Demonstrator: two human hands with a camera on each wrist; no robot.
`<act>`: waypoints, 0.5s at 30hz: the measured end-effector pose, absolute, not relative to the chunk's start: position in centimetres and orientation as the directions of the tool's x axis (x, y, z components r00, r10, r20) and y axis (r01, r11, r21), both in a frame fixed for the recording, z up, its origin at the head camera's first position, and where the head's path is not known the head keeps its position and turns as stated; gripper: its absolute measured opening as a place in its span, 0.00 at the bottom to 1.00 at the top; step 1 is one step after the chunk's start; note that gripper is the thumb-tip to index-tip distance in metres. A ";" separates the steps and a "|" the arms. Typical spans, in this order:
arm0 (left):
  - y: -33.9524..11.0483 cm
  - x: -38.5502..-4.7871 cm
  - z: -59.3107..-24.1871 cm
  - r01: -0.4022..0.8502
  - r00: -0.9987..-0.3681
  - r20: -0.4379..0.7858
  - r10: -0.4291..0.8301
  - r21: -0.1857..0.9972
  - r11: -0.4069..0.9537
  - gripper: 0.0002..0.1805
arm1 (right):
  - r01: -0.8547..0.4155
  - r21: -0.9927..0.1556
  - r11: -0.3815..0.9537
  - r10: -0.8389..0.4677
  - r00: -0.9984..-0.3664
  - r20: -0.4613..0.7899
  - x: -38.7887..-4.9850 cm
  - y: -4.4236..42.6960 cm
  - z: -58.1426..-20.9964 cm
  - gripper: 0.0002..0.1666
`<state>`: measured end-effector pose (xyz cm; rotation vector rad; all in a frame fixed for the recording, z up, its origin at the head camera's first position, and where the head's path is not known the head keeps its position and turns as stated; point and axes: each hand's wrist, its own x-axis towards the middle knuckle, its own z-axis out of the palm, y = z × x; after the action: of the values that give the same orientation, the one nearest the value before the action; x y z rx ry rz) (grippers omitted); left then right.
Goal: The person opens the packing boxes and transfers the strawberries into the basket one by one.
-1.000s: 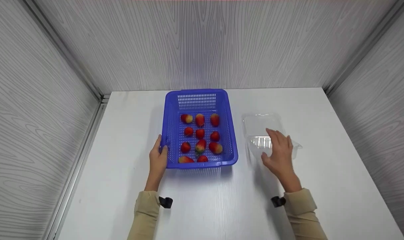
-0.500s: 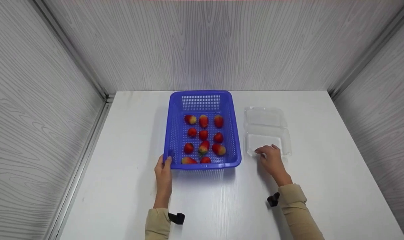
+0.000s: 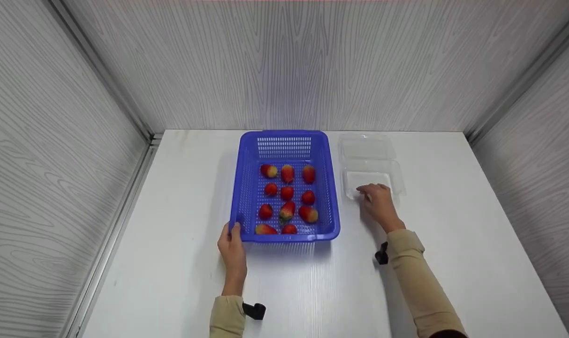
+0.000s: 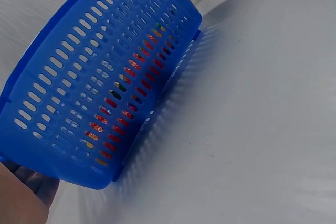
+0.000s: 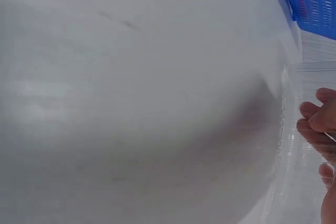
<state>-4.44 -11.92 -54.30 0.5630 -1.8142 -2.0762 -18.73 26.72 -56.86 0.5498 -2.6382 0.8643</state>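
A blue plastic basket (image 3: 284,237) holds several red strawberries (image 3: 287,192), some with yellowish ends, laid out in rows. My left hand (image 3: 232,249) grips the basket's rim at the near left corner, thumb on the inner side. In the left wrist view, strawberries show through the slots of the basket wall (image 4: 79,87). To the right of the basket lies a clear plastic clamshell box (image 3: 398,177), lid folded back away from me. With curled fingers, my right hand (image 3: 380,205) pinches the box's near edge. The right wrist view shows these fingers (image 5: 315,135) at the clear wall.
The white table (image 3: 312,295) meets a grey wood-grain panel (image 3: 293,65) behind the basket and box. More panels stand at the left (image 3: 54,178) and right (image 3: 542,141). Black wrist mounts (image 3: 254,311) stick out from both sleeves.
My right hand came down onto the clamshell box, which now lies flat and has slid farther back. My left hand shifted to the basket's near corner; the basket has hardly moved.
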 end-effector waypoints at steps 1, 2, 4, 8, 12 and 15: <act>-11.9 -4.4 -54.3 -0.012 -0.867 -0.077 -0.491 0.991 -0.136 0.19 | -0.442 -0.495 0.748 -0.255 -0.880 0.400 -18.6 26.8 -56.8 0.17; -11.9 -4.5 -54.2 -0.007 -0.866 -0.073 -0.494 0.991 -0.133 0.19 | -0.439 -0.494 0.750 -0.250 -0.880 0.403 -18.5 26.8 -56.6 0.18; -11.9 -4.5 -54.1 -0.006 -0.863 -0.066 -0.500 0.993 -0.122 0.19 | -0.445 -0.498 0.744 -0.241 -0.874 0.422 -18.3 26.8 -56.3 0.21; -11.9 -4.5 -53.7 0.005 -0.862 0.004 -0.506 1.000 0.000 0.22 | -0.489 -0.487 0.724 -0.222 -0.833 0.507 -17.5 26.9 -55.5 0.28; -12.5 -5.1 -52.5 0.071 -0.850 0.247 -0.466 0.929 0.363 0.26 | -0.526 -0.471 0.708 -0.210 -0.794 0.570 -17.0 26.7 -54.5 0.28; -13.0 -5.7 -50.6 0.157 -0.815 0.457 -0.357 0.767 0.622 0.27 | -0.518 -0.489 0.702 -0.204 -0.804 0.558 -16.5 26.5 -53.4 0.26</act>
<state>-5.71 -13.00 -50.64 0.1559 -2.2568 -1.1435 -16.47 26.54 -53.42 0.5547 -2.4412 0.8991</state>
